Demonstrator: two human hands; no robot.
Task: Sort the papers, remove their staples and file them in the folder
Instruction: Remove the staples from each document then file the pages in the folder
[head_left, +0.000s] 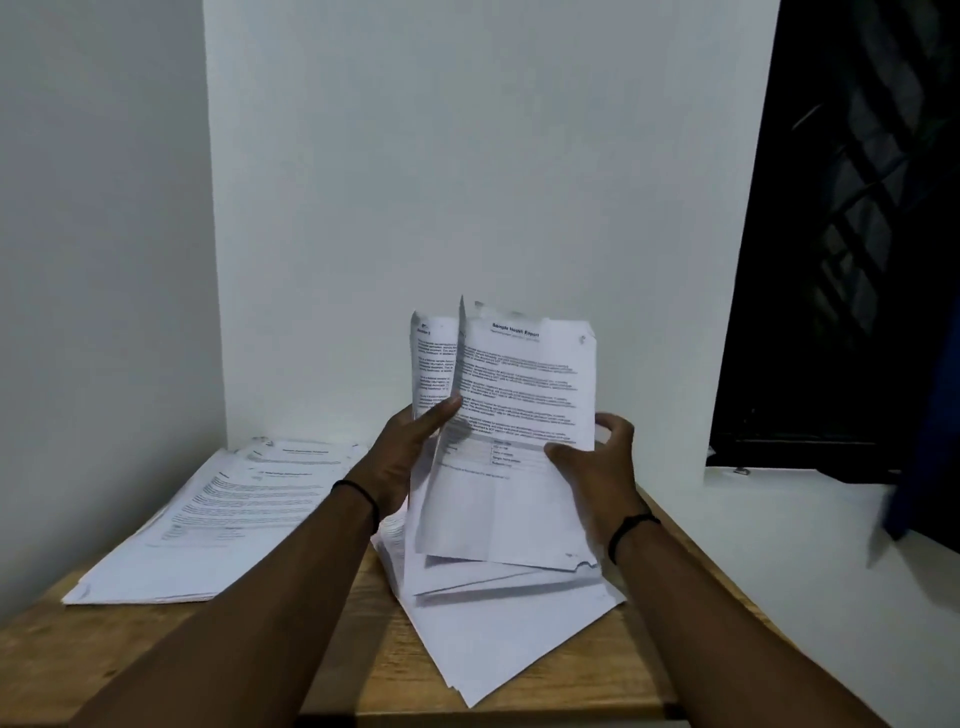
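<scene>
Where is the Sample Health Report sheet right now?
Head view, centre: the Sample Health Report sheet is held upright between the left hand and right hand, above the loose pile.

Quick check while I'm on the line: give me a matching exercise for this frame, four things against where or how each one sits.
Things:
1. left hand
2. right hand
3. printed stack
4. held papers

States:
A. lying flat at the table's left, by the wall
B. raised upright over the table, top page headed as a report
C. grips the left edge of the raised sheets, thumb between pages
D. holds the raised sheets' right edge, thumb on the front page

Pairs: 1-C, 2-D, 3-A, 4-B
</scene>
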